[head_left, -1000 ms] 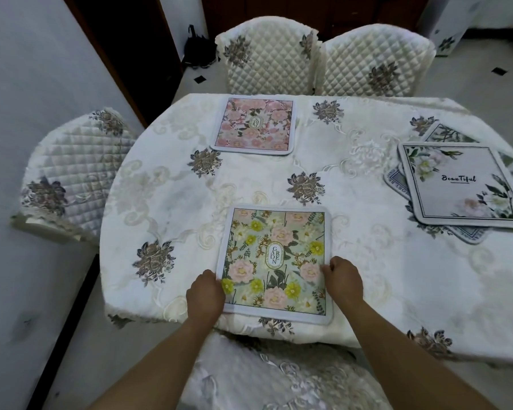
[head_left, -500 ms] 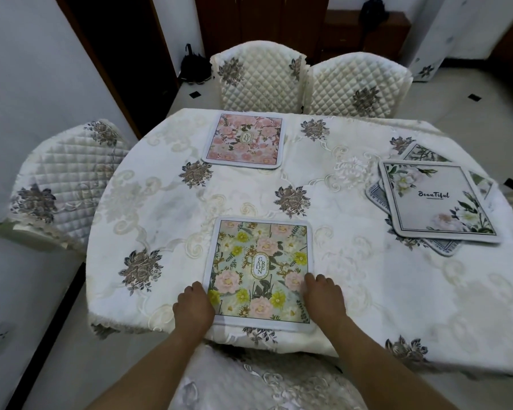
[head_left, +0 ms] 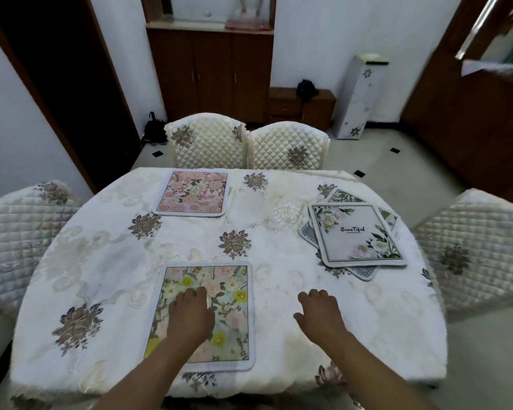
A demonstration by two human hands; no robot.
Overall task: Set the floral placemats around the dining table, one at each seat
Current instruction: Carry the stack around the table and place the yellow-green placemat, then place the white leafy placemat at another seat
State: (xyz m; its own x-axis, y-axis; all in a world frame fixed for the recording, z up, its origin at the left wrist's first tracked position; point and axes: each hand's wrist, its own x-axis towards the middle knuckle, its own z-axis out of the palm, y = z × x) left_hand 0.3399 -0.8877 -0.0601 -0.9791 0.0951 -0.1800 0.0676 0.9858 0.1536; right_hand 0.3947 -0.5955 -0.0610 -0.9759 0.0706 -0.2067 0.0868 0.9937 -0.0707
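A green and yellow floral placemat [head_left: 234, 294] lies flat at the near edge of the dining table [head_left: 101, 261]. My left hand [head_left: 190, 315] rests palm down on its middle, holding nothing. My right hand [head_left: 319, 312] hovers or rests on the bare cloth to the right of that mat, fingers loosely apart and empty. A pink floral placemat [head_left: 194, 192] lies at the far side, in front of the left of two chairs. At the right, a loose stack of placemats [head_left: 356, 235] sits with a white "Beautiful" mat on top.
Quilted cream chairs stand around the table: two at the far side [head_left: 208, 140] [head_left: 289, 146], one at the left [head_left: 15, 232], one at the right [head_left: 474, 241]. A dark wooden cabinet [head_left: 214, 72] and a white floral stand [head_left: 362, 99] line the back wall.
Both hands let go of the green mat's near corners. The left hand moved onto the mat's middle, the right hand moved off to the right. My view tilted up.
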